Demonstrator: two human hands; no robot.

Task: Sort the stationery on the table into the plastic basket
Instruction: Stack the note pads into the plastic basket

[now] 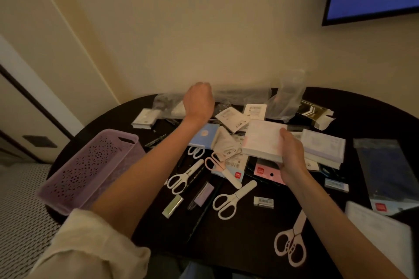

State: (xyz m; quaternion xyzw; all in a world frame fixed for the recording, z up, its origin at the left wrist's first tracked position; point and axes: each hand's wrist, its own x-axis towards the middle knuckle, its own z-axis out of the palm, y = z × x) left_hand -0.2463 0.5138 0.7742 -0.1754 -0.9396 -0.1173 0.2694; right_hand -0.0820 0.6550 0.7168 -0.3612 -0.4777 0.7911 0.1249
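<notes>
Dark table (249, 240), basket (90, 170) overhanging edge

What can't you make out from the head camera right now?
- Left hand: fingers curl away from the camera; whether they grip the clear plastic bag is hidden.
- Purple basket: its near wall hides the inside.
- Label print on the packets: too small and blurred.
- White pad in the right hand: the fingers cover its near corner.
</notes>
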